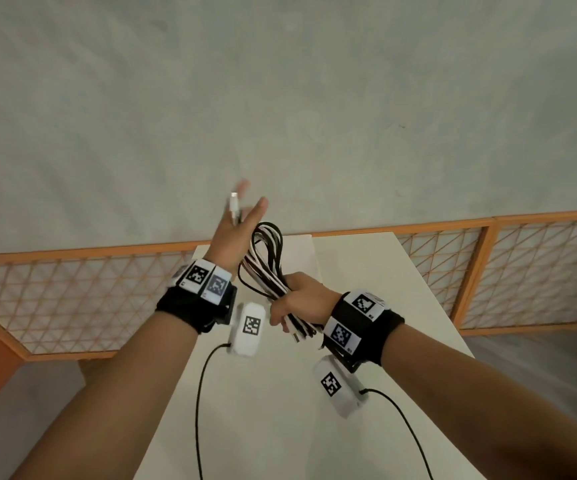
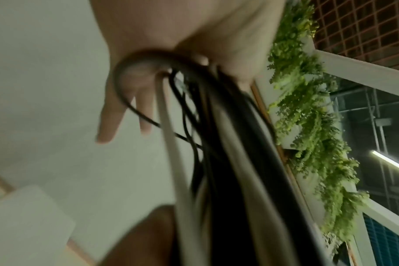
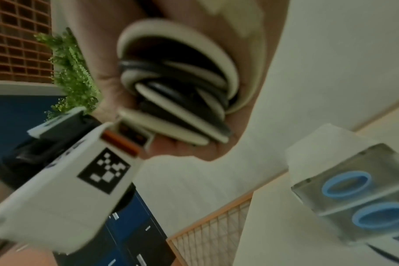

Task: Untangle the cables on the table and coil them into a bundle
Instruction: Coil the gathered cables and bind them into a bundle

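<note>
Grey wall fills the upper half of the head view, and below it an orange-framed lattice panel point(image 1: 522, 271) runs behind a white table point(image 1: 280, 393). Both hands are raised above the tabletop. The right hand point(image 1: 302, 301) has its fingers curled tight round the cable bundle point(image 1: 268, 268), a sheaf of black and white cords folded into long loops. The looped ends fan out beyond the right knuckles, toward the left palm, and the cut ends poke out below the right fist. The left hand point(image 1: 233, 237) stands with fingers straight and spread; a white plug point(image 1: 234, 206) lies against those fingers, just short of their tips, though whether a thumb pinches it cannot be told.

From the left wrist, blurred, the left hand point(image 2: 185, 36) shows outstretched fingers point(image 2: 109, 117) with a thin black loop crossing them, and the cable bundle point(image 2: 228, 171) streams past the palm as flat white and black strands. Green foliage point(image 2: 307, 126) hangs alongside.

From the right wrist, the cable bundle point(image 3: 178, 93) sits in the clenched right hand point(image 3: 98, 68), its stacked black and white coils seen end-on inside the curled fingers, a white connector at the lower edge.
</note>
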Motion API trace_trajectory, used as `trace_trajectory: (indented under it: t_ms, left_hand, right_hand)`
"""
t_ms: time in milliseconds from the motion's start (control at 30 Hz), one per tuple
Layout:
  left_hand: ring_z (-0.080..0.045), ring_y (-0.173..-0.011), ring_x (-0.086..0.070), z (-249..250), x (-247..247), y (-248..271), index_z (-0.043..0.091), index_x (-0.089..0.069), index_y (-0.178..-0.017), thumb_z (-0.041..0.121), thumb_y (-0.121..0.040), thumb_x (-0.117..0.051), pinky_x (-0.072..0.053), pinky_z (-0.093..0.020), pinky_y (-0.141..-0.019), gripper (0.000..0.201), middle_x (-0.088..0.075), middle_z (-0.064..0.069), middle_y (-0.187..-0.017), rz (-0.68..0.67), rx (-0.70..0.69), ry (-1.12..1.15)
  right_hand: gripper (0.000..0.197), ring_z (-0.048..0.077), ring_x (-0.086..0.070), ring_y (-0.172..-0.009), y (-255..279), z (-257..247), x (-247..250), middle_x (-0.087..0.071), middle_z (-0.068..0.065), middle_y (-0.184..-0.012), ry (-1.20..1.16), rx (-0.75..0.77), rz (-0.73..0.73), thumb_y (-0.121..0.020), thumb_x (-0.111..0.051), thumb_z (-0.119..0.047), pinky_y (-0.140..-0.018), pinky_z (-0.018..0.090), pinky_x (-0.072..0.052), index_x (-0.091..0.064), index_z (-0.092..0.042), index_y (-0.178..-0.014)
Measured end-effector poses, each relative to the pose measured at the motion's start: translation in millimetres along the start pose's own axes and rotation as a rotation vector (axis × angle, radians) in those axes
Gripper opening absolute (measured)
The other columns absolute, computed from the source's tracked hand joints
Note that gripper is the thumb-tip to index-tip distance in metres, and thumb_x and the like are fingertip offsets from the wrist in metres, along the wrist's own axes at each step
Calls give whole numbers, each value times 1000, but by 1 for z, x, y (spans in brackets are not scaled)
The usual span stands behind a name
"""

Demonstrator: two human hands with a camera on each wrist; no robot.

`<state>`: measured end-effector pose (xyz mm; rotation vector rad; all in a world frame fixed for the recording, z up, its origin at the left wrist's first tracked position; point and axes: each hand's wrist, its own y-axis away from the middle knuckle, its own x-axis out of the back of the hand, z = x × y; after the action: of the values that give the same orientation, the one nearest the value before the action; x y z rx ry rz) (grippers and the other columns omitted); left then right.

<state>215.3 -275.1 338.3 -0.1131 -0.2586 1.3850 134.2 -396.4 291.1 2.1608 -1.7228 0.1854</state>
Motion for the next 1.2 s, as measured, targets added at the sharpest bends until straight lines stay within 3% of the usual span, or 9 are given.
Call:
trace_trajectory:
  t_ms: [67, 200, 300, 433, 633, 700, 800, 1033, 1200]
  left_hand:
    - [-25, -111, -64, 5, 3, 4, 43, -52, -127, 60, -75, -64, -46, -46, -101, 56, -67, -7, -115, -247, 67, 5]
    - [-31, -109, -65, 9, 4, 13, 41, -59, -120, 71, -54, -73, -51, -45, -92, 74, -63, -10, -124, -476, -6, 4]
    - [-20, -99, -69, 12, -9, 15, 31, -65, -110, 28, -64, -84, -51, -40, -95, 50, -71, -7, -107, -351, -66, -103]
    - [-25, -68, -71, 2, -23, 13, 14, -60, -108, -10, -72, -68, -57, -32, -68, 44, -72, -14, -89, -157, -9, -5]
    - [-20, -62, -67, -10, -27, 15, 17, -61, -105, 20, -87, -66, -59, -38, -63, 19, -67, -8, -77, -145, 123, 45]
    - [-24, -55, -62, -9, -30, 16, 13, -57, -94, 37, -87, -64, -56, -45, -61, 26, -64, -8, -74, -157, 188, 72]
    - [-24, -46, -56, -7, -33, 14, 12, -53, -81, 56, -86, -55, -51, -33, -48, 44, -63, -6, -63, -101, 216, 21]
    - [-23, -40, -49, -18, -34, 16, 10, -56, -67, 37, -93, -51, -45, -29, -53, 38, -61, -2, -44, 22, 243, -67]
    - [-21, -55, -60, -22, -26, 17, 10, -57, -82, 46, -89, -55, -50, -29, -61, 36, -70, -5, -59, -41, 318, -24]
  right_hand:
    - [15, 19, -50, -40, -1, 2, 4, -56, 10, -50, 54, 0, -27, -60, -65, 1, -47, 22, -43, -56, -6, -51]
    - [14, 22, -46, -38, 5, 2, 15, -55, 10, -47, 101, -45, -69, -60, -67, -4, -47, 23, -42, -58, -4, -50]
    - [15, 24, -48, -40, 5, 3, 18, -56, 13, -50, 102, -35, -28, -63, -69, -8, -50, 25, -43, -60, 2, -57]
    - [12, 22, -57, -55, -5, 13, 13, -62, 3, -57, 235, 17, 119, -56, -69, -17, -59, 29, -46, -62, -8, -58]
    - [15, 23, -62, -65, -7, 37, -5, -65, 4, -67, 427, 127, 274, -71, -62, -28, -58, 26, -47, -54, -15, -71]
    - [24, 23, -55, -61, -4, 39, -11, -54, 0, -58, 429, 199, 261, -75, -59, -25, -54, 24, -38, -43, -22, -58]
    - [29, 27, -54, -61, -5, 37, -17, -51, 4, -59, 545, 232, 237, -77, -55, -27, -55, 27, -35, -36, -20, -56]
    - [20, 23, -51, -61, -1, 38, -16, -52, 0, -63, 741, 254, 246, -80, -56, -29, -53, 25, -34, -44, -14, -74]
    - [10, 24, -58, -65, -3, 44, -15, -61, 7, -69, 567, 196, 203, -75, -55, -21, -59, 34, -50, -48, -14, -71]
